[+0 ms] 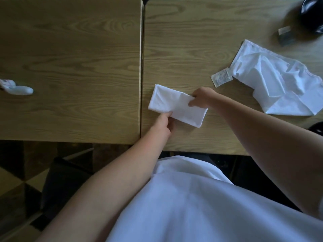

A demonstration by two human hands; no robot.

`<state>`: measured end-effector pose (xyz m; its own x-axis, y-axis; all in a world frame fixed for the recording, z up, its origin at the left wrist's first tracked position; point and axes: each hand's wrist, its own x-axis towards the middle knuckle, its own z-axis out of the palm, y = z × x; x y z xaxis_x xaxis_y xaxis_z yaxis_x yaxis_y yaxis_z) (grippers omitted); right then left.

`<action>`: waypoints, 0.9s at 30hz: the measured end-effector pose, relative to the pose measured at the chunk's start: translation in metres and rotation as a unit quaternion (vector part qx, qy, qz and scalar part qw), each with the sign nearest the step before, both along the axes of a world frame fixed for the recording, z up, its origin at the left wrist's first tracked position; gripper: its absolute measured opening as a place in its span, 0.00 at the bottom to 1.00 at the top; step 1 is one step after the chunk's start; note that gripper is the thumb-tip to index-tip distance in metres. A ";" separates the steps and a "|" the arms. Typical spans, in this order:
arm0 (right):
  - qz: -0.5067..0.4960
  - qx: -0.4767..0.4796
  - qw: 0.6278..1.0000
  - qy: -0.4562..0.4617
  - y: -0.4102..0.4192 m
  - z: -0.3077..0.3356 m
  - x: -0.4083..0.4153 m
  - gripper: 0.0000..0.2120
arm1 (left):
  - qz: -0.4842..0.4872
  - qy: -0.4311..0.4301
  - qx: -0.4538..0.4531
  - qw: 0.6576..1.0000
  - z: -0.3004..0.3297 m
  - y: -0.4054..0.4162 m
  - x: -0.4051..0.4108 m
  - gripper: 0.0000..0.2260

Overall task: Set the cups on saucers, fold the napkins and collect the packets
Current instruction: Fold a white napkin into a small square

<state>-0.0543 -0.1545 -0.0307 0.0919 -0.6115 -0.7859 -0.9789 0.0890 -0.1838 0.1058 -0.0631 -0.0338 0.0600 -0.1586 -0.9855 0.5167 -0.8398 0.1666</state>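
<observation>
While both hands are on it, the white cloth napkin folded into a narrow rectangle (176, 106) lies flat on the wood-grain counter (183, 49), just right of the seam between the two tabletops and near the front edge. The left hand (163, 124) pinches the napkin's near long edge at about 7 o'clock, thumb and fingers closed on the cloth. The right hand (201, 98) is curled closed over the far edge at about 2 o'clock, gripping the layers.

To finish this fold well, I judge that the edges should be lined up square before pressing, then the crease smoothed from the middle outward so no layer slips or bulges.

Toward 2 o'clock from the napkin, a small pale paper packet (221, 78) lies touching the corner of a crumpled, unfolded white cloth napkin (277, 81). Further out at 1 o'clock sits a dark grey packet with a pale end (286, 36), near a glossy black object (312, 13) that may be a cup or saucer; I cannot tell which. Well apart at 9 o'clock, on the left tabletop, a white rounded object (21, 89) is too blurred to identify.
</observation>
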 end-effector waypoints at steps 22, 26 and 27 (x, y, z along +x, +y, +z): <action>-0.513 0.116 0.777 -0.346 0.134 -0.004 -0.005 0.07 | -0.314 -0.051 -0.166 0.934 -0.008 0.036 0.026 0.07; -0.607 0.182 0.681 -0.366 0.123 0.002 -0.003 0.10 | -0.212 -0.007 -0.103 0.972 0.000 0.029 0.027 0.08; -0.638 0.193 0.641 -0.381 0.120 0.003 -0.003 0.12 | -0.180 0.016 -0.089 0.979 0.004 0.025 0.028 0.10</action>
